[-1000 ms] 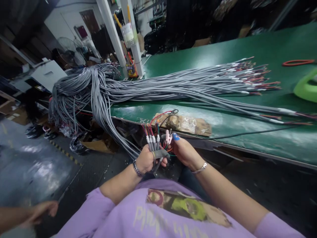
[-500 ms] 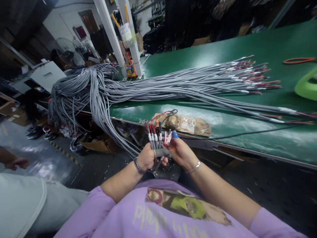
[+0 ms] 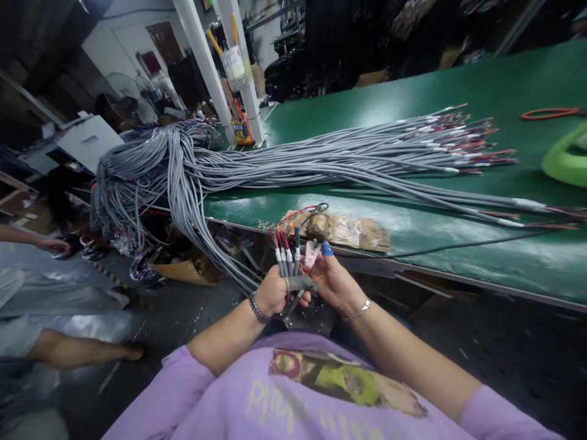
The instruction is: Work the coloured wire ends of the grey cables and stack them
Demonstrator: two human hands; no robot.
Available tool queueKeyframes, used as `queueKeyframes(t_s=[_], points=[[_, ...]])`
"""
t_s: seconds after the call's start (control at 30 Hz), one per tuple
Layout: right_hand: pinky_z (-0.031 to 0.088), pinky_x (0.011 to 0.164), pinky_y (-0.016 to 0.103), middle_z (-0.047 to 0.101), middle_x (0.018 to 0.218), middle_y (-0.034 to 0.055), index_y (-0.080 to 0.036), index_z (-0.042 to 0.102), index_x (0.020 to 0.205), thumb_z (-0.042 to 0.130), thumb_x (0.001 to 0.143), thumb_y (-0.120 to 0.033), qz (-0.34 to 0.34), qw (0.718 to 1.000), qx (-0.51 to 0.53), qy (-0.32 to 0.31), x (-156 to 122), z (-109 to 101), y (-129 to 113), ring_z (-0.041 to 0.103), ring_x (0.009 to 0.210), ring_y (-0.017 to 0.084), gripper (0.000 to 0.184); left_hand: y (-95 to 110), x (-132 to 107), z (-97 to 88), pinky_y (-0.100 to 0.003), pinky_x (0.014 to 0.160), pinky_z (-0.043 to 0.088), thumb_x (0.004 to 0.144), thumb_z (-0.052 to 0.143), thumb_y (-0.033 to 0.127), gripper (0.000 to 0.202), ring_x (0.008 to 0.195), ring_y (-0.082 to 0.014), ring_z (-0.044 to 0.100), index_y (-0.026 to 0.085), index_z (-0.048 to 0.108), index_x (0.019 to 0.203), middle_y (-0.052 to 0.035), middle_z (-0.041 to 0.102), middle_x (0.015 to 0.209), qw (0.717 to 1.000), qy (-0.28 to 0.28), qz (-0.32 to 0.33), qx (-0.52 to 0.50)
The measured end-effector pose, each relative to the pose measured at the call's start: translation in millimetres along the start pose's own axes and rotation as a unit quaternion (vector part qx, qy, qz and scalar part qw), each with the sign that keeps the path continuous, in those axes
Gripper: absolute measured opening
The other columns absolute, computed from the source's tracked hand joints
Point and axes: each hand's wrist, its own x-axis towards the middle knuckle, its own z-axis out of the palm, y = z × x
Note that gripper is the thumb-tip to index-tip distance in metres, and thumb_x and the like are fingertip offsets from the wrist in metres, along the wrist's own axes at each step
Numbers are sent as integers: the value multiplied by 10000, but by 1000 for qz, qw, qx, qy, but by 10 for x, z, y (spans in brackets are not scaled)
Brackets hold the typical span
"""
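Note:
My left hand [image 3: 274, 292] is closed around several grey cables [image 3: 290, 269]. Their ends point up, with white sleeves and thin coloured wires fanning out on top. A dark grey band or cable piece [image 3: 300, 283] crosses the bunch at my fingers. Close beside it, my right hand [image 3: 338, 282], with blue wrap on one fingertip, is closed at a small pink clip-like tool [image 3: 312, 253]. Orange and red wire strands show between the two hands. The right fingertips are partly hidden. From the left hand, the cables run back toward the large grey bundle [image 3: 183, 177].
The green table [image 3: 367, 98] carries long cables with bare coloured ends. Taped cardboard [image 3: 348, 231] lies at its front edge. A light-green object [image 3: 566, 162] and an orange-handled tool [image 3: 550, 113] are at right. A co-worker's hand [image 3: 54, 245] and leg show at left.
The pink tool has turned slightly between my right fingers; my left hand keeps its hold. At left, one person has shifted and a bare leg and another arm now show.

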Motion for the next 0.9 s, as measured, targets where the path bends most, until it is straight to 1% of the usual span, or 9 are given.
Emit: queueKeyframes(t_s=[0.1, 0.23, 0.37, 0.43, 0.5, 0.6, 0.7, 0.83, 0.9], points=[[457, 521, 298, 627, 678, 19, -224, 611, 774, 590, 707, -745, 33, 996, 86, 0, -12, -23, -21, 556, 553, 168, 526, -28, -51, 7, -233, 393, 442, 453, 863, 433, 449, 381, -130, 551, 134, 590, 647, -11, 597, 459, 1000, 4, 12, -2], [468, 581, 311, 645, 705, 20, -224, 639, 816, 657, 719, -650, 52, 994, 93, 13, -46, -35, -64, 572, 608, 175, 437, -95, -141, 47, -250, 438, 480, 497, 854, 465, 441, 397, -124, 556, 136, 598, 641, -11, 607, 472, 999, 32, 43, 12], [454, 533, 298, 634, 657, 15, -207, 643, 827, 705, 708, -563, 62, 995, 73, 22, -64, -15, -94, 552, 558, 164, 380, -148, -171, 94, -279, 468, 515, 500, 843, 510, 455, 411, -133, 566, 135, 616, 624, -19, 619, 484, 995, 64, 70, 11], [449, 495, 293, 643, 665, 12, -209, 634, 837, 704, 702, -570, 56, 995, 81, 32, -65, 6, -97, 551, 530, 160, 391, -150, -161, 115, -285, 469, 520, 482, 843, 525, 471, 412, -134, 566, 135, 624, 630, -20, 623, 487, 994, 83, 72, 0], [429, 431, 289, 635, 638, -4, -218, 609, 799, 714, 680, -594, 55, 994, 90, 36, -65, 29, -96, 530, 464, 152, 408, -135, -145, 136, -287, 469, 522, 463, 846, 535, 487, 406, -132, 561, 135, 632, 640, -19, 622, 484, 993, 97, 69, -8], [390, 347, 293, 573, 509, -22, -222, 555, 696, 701, 666, -645, 81, 993, 87, -1, -69, 44, -98, 469, 353, 148, 449, -96, -125, 166, -279, 470, 520, 448, 845, 543, 496, 397, -123, 549, 132, 633, 626, -18, 614, 473, 992, 105, 68, -7], [408, 342, 300, 568, 471, -12, -213, 574, 711, 659, 701, -670, 103, 990, 82, -50, -68, 26, -96, 476, 335, 154, 465, -68, -105, 184, -266, 455, 505, 451, 841, 546, 493, 390, -119, 541, 131, 617, 595, -19, 596, 451, 992, 107, 69, -2], [413, 324, 297, 625, 514, 1, -195, 635, 815, 702, 700, -624, 67, 989, 108, -73, -32, -25, -47, 495, 322, 157, 449, -81, -80, 188, -265, 444, 497, 441, 851, 523, 486, 388, -122, 539, 132, 601, 585, -19, 591, 448, 992, 108, 69, 2], [407, 314, 293, 635, 515, 13, -185, 643, 805, 703, 719, -601, 52, 987, 121, -88, -12, -44, -11, 499, 317, 160, 429, -96, -74, 186, -268, 451, 502, 440, 849, 526, 487, 392, -122, 544, 130, 606, 587, -25, 602, 461, 993, 106, 61, 4]])
